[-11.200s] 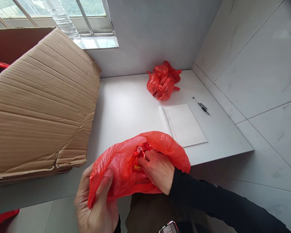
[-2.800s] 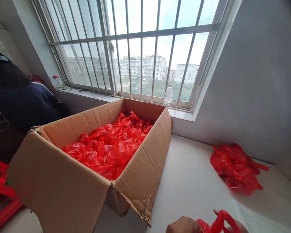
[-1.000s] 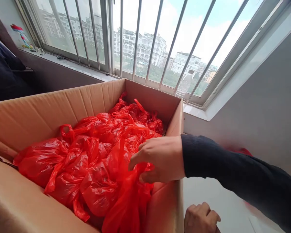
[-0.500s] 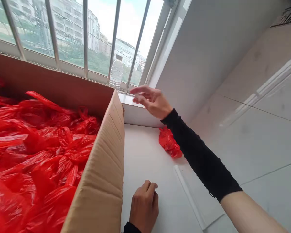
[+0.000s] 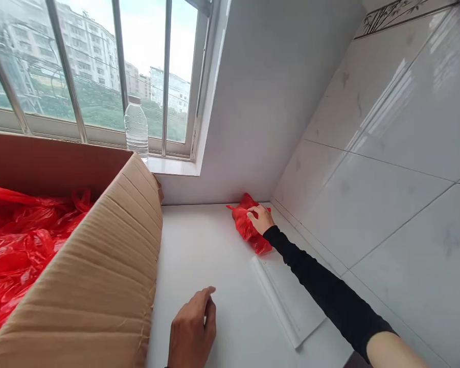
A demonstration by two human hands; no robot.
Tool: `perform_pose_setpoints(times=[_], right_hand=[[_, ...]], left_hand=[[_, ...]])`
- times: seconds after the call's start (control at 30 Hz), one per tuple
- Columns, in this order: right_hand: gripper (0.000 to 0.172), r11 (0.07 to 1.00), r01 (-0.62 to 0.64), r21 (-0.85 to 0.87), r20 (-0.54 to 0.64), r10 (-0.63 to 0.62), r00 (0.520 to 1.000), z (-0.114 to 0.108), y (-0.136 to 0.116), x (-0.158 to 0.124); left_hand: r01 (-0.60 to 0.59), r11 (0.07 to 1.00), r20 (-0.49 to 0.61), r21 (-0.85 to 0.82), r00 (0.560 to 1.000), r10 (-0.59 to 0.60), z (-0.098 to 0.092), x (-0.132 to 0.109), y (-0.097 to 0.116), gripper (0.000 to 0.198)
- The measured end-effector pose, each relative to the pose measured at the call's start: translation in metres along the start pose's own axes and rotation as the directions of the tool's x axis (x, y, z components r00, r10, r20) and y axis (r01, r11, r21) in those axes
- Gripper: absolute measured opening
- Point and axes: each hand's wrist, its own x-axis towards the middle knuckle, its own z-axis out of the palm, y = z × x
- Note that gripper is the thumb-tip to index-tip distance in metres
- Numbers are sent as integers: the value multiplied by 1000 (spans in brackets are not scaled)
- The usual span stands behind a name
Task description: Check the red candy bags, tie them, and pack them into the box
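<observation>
A knotted red plastic bag [image 5: 245, 230] lies on the white tabletop [image 5: 191, 245], close to the corner of the walls. My right hand [image 5: 261, 220], below a black sleeve, has its thumb and fingers pinched on the top of this bag; part of the bag is hidden under the hand. What the bag contains cannot be made out. Lower down, my left hand [image 5: 193, 327] is just above or on the tabletop, loosely bent, thumb apart from the fingers, holding nothing. On the left stands a cardboard box [image 5: 111, 255] with many red plastic bags [image 5: 30, 245] inside.
A clear water bottle [image 5: 136, 128] stands on the windowsill [image 5: 172, 166] behind the box, by metal window bars [image 5: 65, 71]. A white sheet with a rolled edge [image 5: 278, 306] lies to the right of my left hand. Tiled wall [image 5: 387, 214] bounds the right side.
My right hand has come down from beside the box's far corner onto the lone red bag, its fingers closing there. My left hand's thumb and fingers have spread apart. The view has swung right.
</observation>
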Motion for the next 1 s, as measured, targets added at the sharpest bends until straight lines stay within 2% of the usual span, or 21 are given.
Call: perform_pose_setpoints(times=[0.1,0.2,0.27,0.33,0.4,0.43,0.47,0.53,0.63,0.7,0.77,0.83,0.93,1.0], right_hand=[[22,990,111,88,-49,-107,993,-8,-11,-11],[21,935,294,198,12,-302,953,-5,-26,-56],[16,868,411,279,102,-452,886,0,-33,-98],[15,788,496,363,182,-583,792,-1,-34,-140],[14,732,525,434,224,-652,724,-9,-28,-175],[13,724,509,465,239,-657,715,-14,-23,-188],[13,730,477,489,253,-642,723,-20,-17,-197],[18,765,388,514,273,-575,771,-29,-4,-207],[24,816,294,498,265,-466,844,-31,13,-211],[25,828,280,486,257,-442,860,-29,20,-211],[14,824,282,491,248,-443,862,-29,24,-212],[4,817,278,506,221,-434,873,-36,29,-212],[11,821,237,519,156,-364,918,-54,39,-212],[10,820,223,528,127,-336,933,-64,45,-213]], left_hand=[[5,999,-41,45,999,-3,0,2,1,22],[48,995,-135,85,990,-36,0,4,4,28],[107,988,-228,107,970,-80,-3,6,7,33],[169,978,-306,122,944,-125,-6,7,11,39],[204,972,-312,118,937,-159,-10,5,17,42],[210,972,-283,108,944,-172,-12,2,21,41],[215,972,-243,91,952,-188,-13,-1,26,37],[241,969,-170,47,958,-230,-14,-10,41,26],[328,944,-117,-39,936,-331,-12,-23,74,23],[388,916,-72,-103,916,-396,-11,-28,96,26],[444,884,-43,-147,890,-454,-11,-31,108,31],[500,851,-74,-158,854,-515,-15,-31,111,35],[565,812,-178,-144,793,-583,-25,-30,108,41],[576,807,-236,-127,773,-589,-30,-29,115,46]])
